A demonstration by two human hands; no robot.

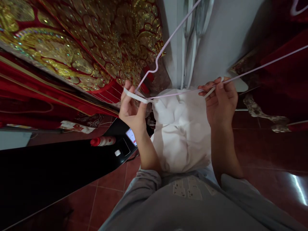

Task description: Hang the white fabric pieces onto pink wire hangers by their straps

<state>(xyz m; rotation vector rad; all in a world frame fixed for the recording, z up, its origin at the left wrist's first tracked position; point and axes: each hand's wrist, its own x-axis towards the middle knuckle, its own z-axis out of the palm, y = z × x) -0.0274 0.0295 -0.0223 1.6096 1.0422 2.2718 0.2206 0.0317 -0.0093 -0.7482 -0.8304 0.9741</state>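
A white garment (183, 138) with padded cups hangs in front of my body, below a thin pale-pink clothes hanger (173, 35). My left hand (133, 109) is at the hanger's left corner, its fingers and thumb closed on a white strap (136, 95) that stretches between them. Opposite it, my right hand (221, 99) pinches another white strap (210, 92), which crosses the hanger's lower bar. The garment's lower part rests against my grey shirt (178, 208).
Red clothes with gold sequins (96, 38) hang at the left. A black table (60, 170) holds a red-capped bottle (103, 141), phones (132, 136) and a small white case (117, 153). Silvery-white straps (190, 48) hang ahead. Dark red fabric (284, 80) is at the right.
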